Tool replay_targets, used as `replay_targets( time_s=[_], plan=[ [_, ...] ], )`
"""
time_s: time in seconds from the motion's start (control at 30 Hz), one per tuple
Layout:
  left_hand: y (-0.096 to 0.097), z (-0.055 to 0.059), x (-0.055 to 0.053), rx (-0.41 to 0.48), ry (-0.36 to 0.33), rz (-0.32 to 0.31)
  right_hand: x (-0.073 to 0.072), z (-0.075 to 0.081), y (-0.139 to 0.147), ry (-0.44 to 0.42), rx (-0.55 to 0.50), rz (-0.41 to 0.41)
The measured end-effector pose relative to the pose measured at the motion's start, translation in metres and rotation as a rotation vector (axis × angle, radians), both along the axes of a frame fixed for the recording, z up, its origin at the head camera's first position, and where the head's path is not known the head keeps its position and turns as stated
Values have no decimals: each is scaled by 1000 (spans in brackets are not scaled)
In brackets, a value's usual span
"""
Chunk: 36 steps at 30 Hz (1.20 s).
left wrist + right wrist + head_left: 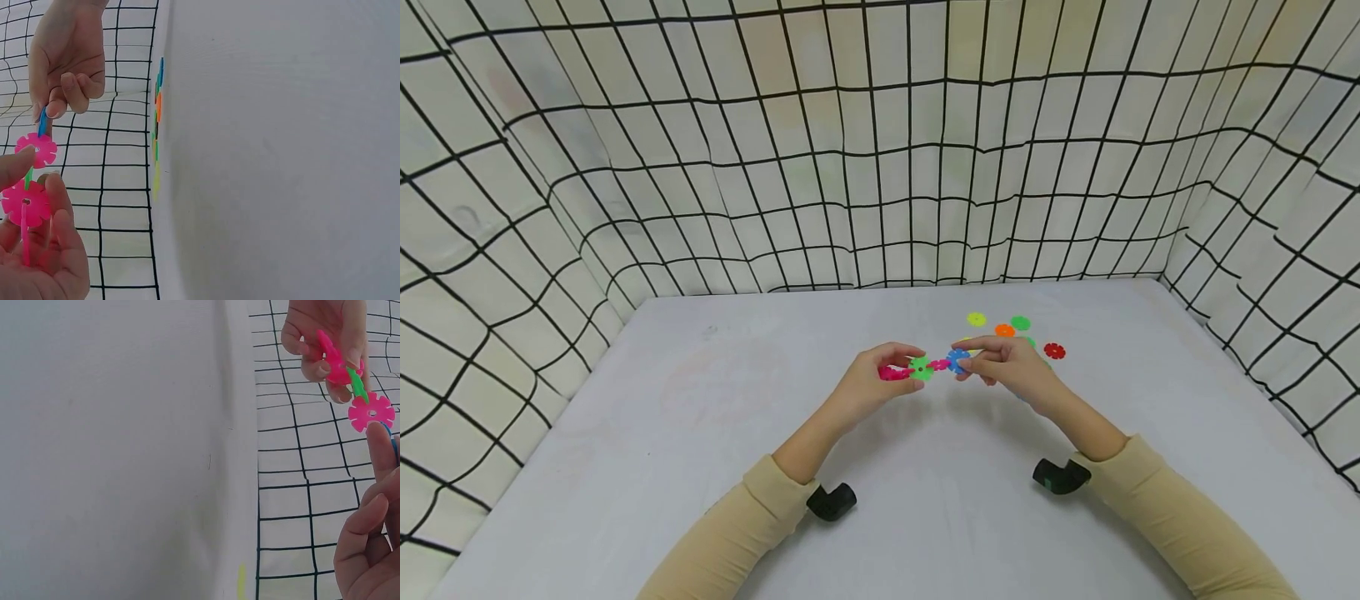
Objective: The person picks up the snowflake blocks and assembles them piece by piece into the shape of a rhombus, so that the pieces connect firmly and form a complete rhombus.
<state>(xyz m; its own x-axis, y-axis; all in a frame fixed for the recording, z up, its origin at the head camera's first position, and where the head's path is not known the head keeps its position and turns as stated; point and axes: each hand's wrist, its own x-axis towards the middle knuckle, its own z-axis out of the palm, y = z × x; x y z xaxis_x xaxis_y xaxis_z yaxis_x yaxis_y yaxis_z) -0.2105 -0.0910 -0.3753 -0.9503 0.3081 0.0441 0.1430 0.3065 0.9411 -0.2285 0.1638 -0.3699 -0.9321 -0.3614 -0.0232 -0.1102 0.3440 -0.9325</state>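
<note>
A short chain of notched plastic snowflake discs is held between both hands above the white table. My left hand (pixel 874 379) pinches the green disc (pixel 921 368) between thumb and fingers, with pink discs (pixel 25 203) linked behind it in the palm. Between the hands sits another pink disc (pixel 371 413), slotted into the green one. At the chain's right end, my right hand (pixel 1011 367) pinches a blue disc (pixel 957 360), which meets that pink disc. In the left wrist view the blue disc shows edge-on, partly hidden by fingers.
Loose discs lie on the table (pixel 700 417) beyond the right hand, among them a yellow disc (pixel 976 319), an orange disc (pixel 1004 331), a green disc (pixel 1020 322) and a red disc (pixel 1054 351). Black-gridded white cloth (pixel 880 167) walls the back and sides.
</note>
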Motion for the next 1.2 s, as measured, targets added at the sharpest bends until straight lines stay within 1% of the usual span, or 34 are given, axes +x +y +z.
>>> replay_targets(
  time_s=[0.1,0.3,0.53,0.67,0.77,0.93,1.07,1.2],
  plan=[
    [0,0,0,3,19,-18,1,0,-2,0,-20,-6],
    [-2,2,-1,5,31,-43,1,-2,-6,11,-56,-24],
    [-3,1,-1,35,36,-127,1,-3,-9,2,-109,-46],
    [-2,-1,-2,24,37,-120,2,0,-10,-2,-107,-64],
    [0,-1,-1,8,42,-109,3,1,-10,-10,-90,-78],
    [2,1,0,-18,49,-110,3,2,-10,-17,-74,-91],
    [3,2,1,-30,49,-120,3,2,-8,-10,-61,-72],
    [3,3,2,-35,45,-141,3,2,-5,-7,-48,-34]
  ],
)
